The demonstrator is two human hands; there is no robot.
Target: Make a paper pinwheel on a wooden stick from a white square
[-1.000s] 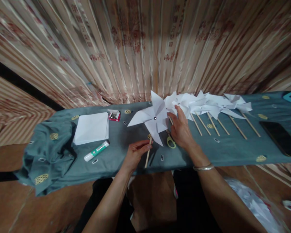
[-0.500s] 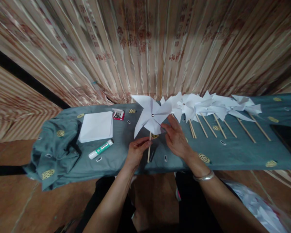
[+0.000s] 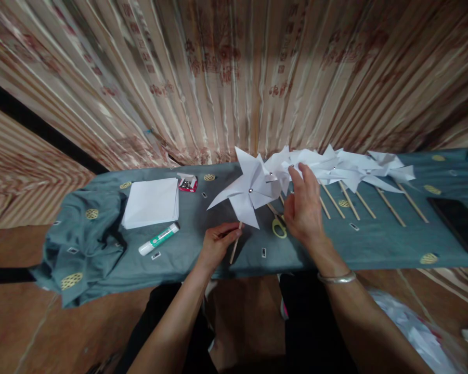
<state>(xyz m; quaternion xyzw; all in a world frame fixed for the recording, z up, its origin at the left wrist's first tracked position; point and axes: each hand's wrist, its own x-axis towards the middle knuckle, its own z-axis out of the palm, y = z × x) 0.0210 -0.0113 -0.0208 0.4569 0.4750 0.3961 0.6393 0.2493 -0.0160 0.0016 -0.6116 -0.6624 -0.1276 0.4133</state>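
My left hand (image 3: 220,244) pinches the wooden stick of a white paper pinwheel (image 3: 246,193) with a shiny pin at its centre. The pinwheel is held upright, tilted a little to the right. My right hand (image 3: 306,210) is raised over the row of finished-looking pinwheels (image 3: 349,166), fingers apart and nothing seen in them. Whether its fingertips touch the paper blades, I cannot tell. Below and left of that hand lie scissors (image 3: 280,228) with a yellowish handle, partly hidden by the hand and the paper.
On the green cloth-covered table (image 3: 203,249) lie a stack of white paper (image 3: 151,202), a glue stick (image 3: 158,239) and a small red-and-white box of pins (image 3: 187,183). A dark phone (image 3: 458,223) rests at the right. Bunched cloth (image 3: 86,234) covers the left end; a pleated curtain (image 3: 234,104) hangs behind.
My right hand has moved right and up, away from the held pinwheel to the row. The pinwheel's blades have turned and its stick leans more to the right. The scissors have come into view.
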